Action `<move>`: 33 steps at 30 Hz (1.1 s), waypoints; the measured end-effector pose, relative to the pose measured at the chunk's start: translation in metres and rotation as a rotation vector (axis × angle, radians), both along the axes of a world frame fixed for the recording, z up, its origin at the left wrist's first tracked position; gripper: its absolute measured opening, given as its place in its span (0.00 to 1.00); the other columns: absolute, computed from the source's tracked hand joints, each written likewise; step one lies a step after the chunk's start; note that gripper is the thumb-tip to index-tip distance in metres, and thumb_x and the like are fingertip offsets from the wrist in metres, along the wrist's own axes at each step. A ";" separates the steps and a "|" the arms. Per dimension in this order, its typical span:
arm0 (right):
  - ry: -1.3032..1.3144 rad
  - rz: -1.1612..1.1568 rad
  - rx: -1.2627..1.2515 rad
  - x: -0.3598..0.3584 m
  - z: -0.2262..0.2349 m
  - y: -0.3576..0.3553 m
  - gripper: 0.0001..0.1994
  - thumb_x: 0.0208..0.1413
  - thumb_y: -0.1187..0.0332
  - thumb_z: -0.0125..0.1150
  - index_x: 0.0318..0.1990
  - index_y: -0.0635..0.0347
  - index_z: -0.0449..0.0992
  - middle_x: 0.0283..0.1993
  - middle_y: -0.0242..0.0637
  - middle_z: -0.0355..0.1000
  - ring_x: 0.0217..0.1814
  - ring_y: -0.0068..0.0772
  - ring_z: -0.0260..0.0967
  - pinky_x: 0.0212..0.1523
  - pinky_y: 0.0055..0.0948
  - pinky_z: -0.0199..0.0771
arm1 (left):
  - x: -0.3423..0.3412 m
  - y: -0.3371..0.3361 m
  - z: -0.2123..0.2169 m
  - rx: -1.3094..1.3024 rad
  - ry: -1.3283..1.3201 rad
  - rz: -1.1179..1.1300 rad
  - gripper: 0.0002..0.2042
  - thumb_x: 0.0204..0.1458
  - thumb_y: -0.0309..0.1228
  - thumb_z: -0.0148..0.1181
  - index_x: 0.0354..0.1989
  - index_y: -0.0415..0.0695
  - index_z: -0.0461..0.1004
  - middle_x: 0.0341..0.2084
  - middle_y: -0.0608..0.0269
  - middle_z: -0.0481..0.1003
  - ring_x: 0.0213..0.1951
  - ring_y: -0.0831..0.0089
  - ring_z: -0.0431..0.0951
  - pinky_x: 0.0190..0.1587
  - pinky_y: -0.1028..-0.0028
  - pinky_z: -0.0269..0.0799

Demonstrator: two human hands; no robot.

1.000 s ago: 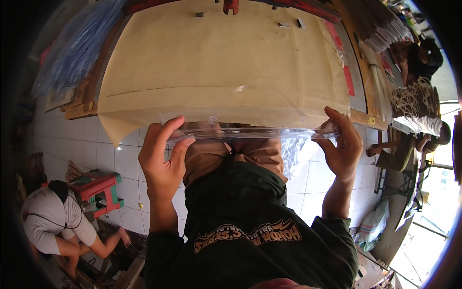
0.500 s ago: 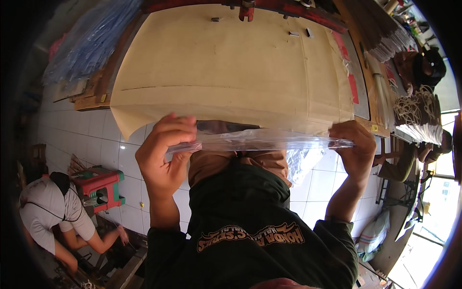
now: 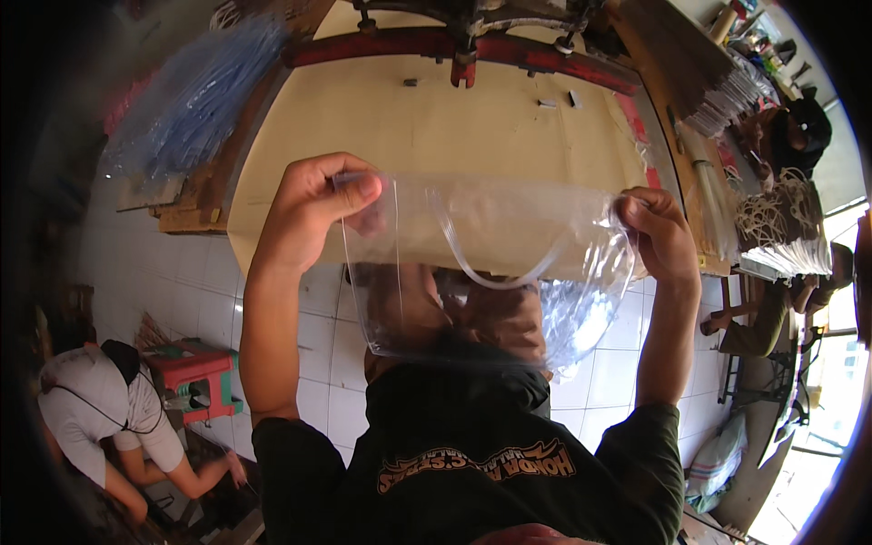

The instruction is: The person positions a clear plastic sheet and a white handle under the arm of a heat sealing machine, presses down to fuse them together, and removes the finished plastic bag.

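Note:
Between my two hands hangs a clear plastic bag (image 3: 490,313), spread wide in front of my lap, with a curved pale handle strip showing in its middle. My left hand (image 3: 329,202) pinches its upper left corner, thumb on the near side. The upper right corner is gripped by my right hand (image 3: 660,234). Through the film my legs show. Beyond the bag lies a tan sheet (image 3: 363,109) covering the worktable, with a few small dark metal pieces (image 3: 546,104) on it.
A red metal bar of a machine (image 3: 391,45) crosses the table's far side. Blue-tinted plastic sheets (image 3: 195,100) are heaped at left. Corded bags (image 3: 781,213) are stacked at right. A person (image 3: 118,400) bends low at left beside a red and green stool (image 3: 195,377). Others work at right.
Both hands have risen away from my lap. The bag, earlier seen nearly edge-on as a narrow band, now hangs opened out flat toward me, its handle strip visible.

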State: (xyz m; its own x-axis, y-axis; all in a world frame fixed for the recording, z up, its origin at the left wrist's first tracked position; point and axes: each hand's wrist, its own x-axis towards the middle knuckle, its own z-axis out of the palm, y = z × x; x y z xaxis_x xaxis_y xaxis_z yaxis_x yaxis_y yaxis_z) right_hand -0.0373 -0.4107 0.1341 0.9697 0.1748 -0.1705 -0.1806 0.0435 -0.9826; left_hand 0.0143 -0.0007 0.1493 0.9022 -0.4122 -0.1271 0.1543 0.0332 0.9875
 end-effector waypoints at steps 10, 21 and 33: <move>0.187 0.108 -0.291 0.051 -0.049 0.007 0.16 0.54 0.57 0.70 0.34 0.63 0.82 0.23 0.27 0.72 0.23 0.15 0.66 0.25 0.16 0.64 | 0.049 -0.005 -0.055 0.389 0.146 -0.069 0.12 0.55 0.35 0.64 0.35 0.36 0.79 0.26 0.64 0.77 0.25 0.80 0.75 0.27 0.76 0.72; -0.341 -0.069 -1.179 0.007 -0.021 0.049 0.14 0.48 0.62 0.72 0.38 0.60 0.81 0.29 0.35 0.75 0.31 0.35 0.72 0.35 0.33 0.72 | 0.009 -0.014 -0.071 0.810 -0.945 0.221 0.07 0.50 0.31 0.66 0.37 0.45 0.78 0.34 0.62 0.73 0.38 0.59 0.73 0.44 0.62 0.68; -0.715 0.118 -1.088 -0.005 -0.011 0.040 0.17 0.49 0.72 0.68 0.49 0.57 0.78 0.49 0.37 0.69 0.52 0.44 0.67 0.51 0.39 0.72 | -0.002 -0.011 -0.058 0.872 -1.131 0.046 0.13 0.48 0.32 0.68 0.40 0.42 0.75 0.41 0.61 0.75 0.46 0.61 0.74 0.50 0.63 0.66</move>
State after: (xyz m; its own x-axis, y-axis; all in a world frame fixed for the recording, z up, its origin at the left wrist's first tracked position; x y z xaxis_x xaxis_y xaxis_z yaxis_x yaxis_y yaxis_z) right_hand -0.0427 -0.3712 0.1227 0.8923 0.3648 0.2660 0.4451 -0.8091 -0.3836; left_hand 0.0123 -0.0121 0.0912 0.6975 -0.5460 0.4642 -0.7008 -0.6548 0.2828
